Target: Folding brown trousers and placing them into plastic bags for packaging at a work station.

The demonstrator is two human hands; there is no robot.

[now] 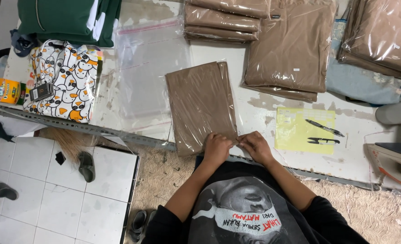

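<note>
On the white table, from the left: a duck-print pouch (60, 81), empty clear bags (146, 68), then a folded brown garment in a clear bag (200, 106). Left hand (216, 149) and right hand (256, 147) pinch its near edge at the table's rim, apparently to press the flap closed. Rightward lie brown bagged stacks (291, 49), yellow paper (300, 129) with snips (323, 141)

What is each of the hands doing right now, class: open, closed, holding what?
Left hand: closed, pinching the near edge of the bagged brown garment.
Right hand: closed, pinching the same edge beside the left.
</note>
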